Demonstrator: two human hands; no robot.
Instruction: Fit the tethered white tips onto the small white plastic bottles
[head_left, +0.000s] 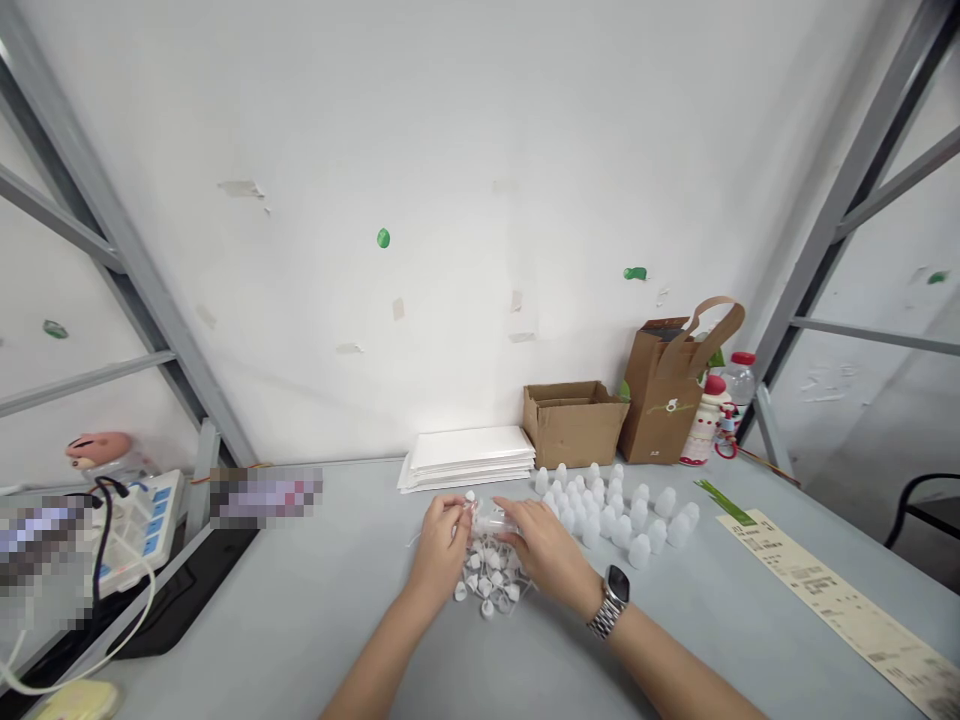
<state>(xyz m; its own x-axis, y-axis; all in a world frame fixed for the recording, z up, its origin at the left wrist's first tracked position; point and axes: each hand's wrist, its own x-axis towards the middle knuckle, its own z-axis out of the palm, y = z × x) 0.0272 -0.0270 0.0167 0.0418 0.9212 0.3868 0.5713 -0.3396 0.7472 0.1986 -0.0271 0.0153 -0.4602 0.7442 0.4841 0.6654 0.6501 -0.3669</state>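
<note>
My left hand [442, 545] pinches a small white piece [470, 496] with its fingertips, over a pile of small white caps with thin cords [491, 578]. Close by on the right, the fingers and thumb of my right hand [546, 545] close around a clear plastic tube-like piece [493, 522]. That clear piece reaches the left fingertips, but whether the two pieces are joined I cannot tell. Many white dome-shaped pieces [639, 550] stand on the table to the right of my right hand.
White flat sheets [472, 452] are stacked by the wall, beside an open cardboard box [571, 430], a brown paper bag [664, 410] and bottles [703, 425]. A printed paper strip [832, 600] lies right. A power strip [150, 530] with cables and a black mat [187, 590] are left.
</note>
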